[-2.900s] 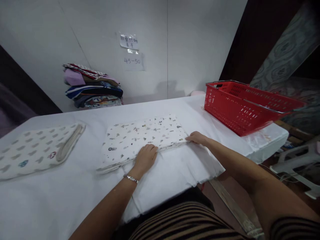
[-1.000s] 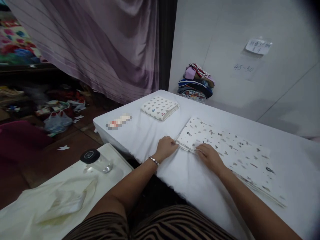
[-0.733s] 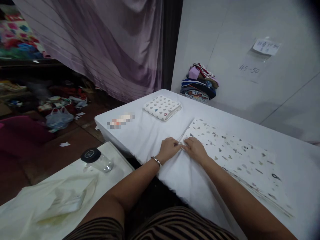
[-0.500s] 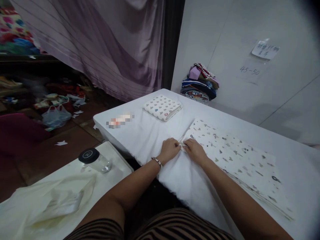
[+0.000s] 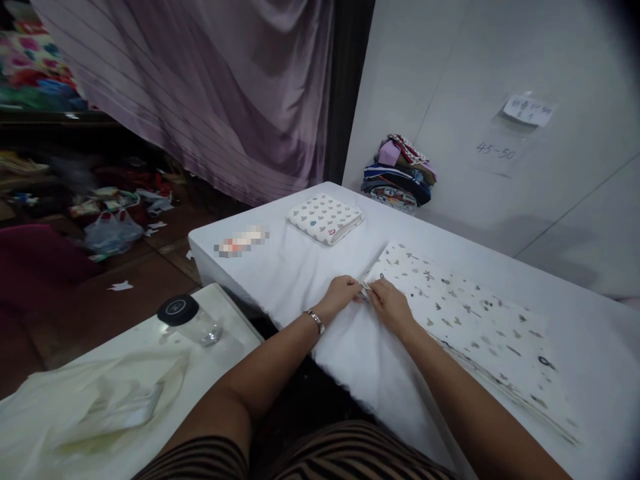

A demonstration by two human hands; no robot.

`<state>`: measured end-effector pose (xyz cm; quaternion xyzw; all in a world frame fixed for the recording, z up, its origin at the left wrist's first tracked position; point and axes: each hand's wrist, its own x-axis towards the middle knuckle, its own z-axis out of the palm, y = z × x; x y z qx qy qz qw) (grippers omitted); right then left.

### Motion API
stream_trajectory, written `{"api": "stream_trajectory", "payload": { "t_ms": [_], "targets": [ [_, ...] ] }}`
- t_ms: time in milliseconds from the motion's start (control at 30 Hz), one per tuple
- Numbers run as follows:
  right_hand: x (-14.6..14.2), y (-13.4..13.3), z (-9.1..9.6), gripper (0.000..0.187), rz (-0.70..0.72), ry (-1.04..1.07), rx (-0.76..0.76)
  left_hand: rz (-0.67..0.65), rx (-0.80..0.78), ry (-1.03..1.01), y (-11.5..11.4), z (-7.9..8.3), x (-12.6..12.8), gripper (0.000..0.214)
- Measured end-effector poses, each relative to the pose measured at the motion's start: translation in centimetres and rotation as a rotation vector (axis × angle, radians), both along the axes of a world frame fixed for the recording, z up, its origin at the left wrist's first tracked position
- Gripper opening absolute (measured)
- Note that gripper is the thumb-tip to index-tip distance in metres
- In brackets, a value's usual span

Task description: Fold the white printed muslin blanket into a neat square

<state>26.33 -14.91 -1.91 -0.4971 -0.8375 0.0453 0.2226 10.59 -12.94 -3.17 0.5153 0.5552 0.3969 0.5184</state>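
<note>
White-covered table [image 5: 300, 267] against wall.
Printed cloth [image 5: 475, 320] flat along front edge; folded cloth [image 5: 325, 218] further back; fabric stack [image 5: 400, 177] at wall; small blurred item [image 5: 241, 241] near corner.

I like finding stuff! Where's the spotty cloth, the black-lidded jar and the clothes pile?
spotty cloth [image 5: 465, 320]: head view, its printed top.
jar [image 5: 176, 310]: head view, its black lid.
clothes pile [image 5: 400, 177]: head view, a dark blue layer.

Our left grip [image 5: 343, 298] and right grip [image 5: 393, 305] meet at the near corner of the printed cloth [image 5: 470, 320]. Their fingertips pinch its edge where it lies flat on the white counter [image 5: 295, 267]. Beyond it sits a folded spotted cloth [image 5: 325, 218], with a fabric pile [image 5: 400, 175] at the counter's far edge. A black-lidded jar [image 5: 187, 321] stands well apart on our left.
</note>
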Motion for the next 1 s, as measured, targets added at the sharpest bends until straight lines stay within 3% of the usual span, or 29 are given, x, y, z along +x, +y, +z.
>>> {"api": "stream_trajectory", "payload": {
  "t_ms": [133,300,467,567,667,867,1000],
  "targets": [
    [-0.8,0.0,-0.5,0.019,-0.005,-0.074,0.044,-0.020,-0.073,-0.138,0.0,0.6,-0.1,0.015],
    [-0.9,0.2,-0.5,0.017,-0.083,-0.086,0.027,-0.076,-0.054,-0.080,0.6,0.5,-1.0,0.019],
    [-0.1,0.9,-0.1,0.021,-0.166,0.126,-0.047,-0.003,0.181,0.340,1.2,0.3,-2.0,0.020],
    [0.1,1.0,-0.1,0.024,-0.164,0.173,-0.038,-0.054,0.263,0.656,1.2,0.5,-1.7,0.027],
    [0.0,0.9,-0.2,0.026,-0.172,0.203,0.004,-0.111,0.271,0.804,1.0,0.5,-0.8,0.029],
    [-0.1,0.7,0.0,0.028,-0.168,0.207,0.019,-0.121,0.232,0.756,1.1,0.7,0.5,0.010],
    [-0.2,0.7,0.1,0.028,-0.165,0.219,0.015,-0.096,0.172,0.626,1.3,1.1,0.6,0.010]
  ]
}}
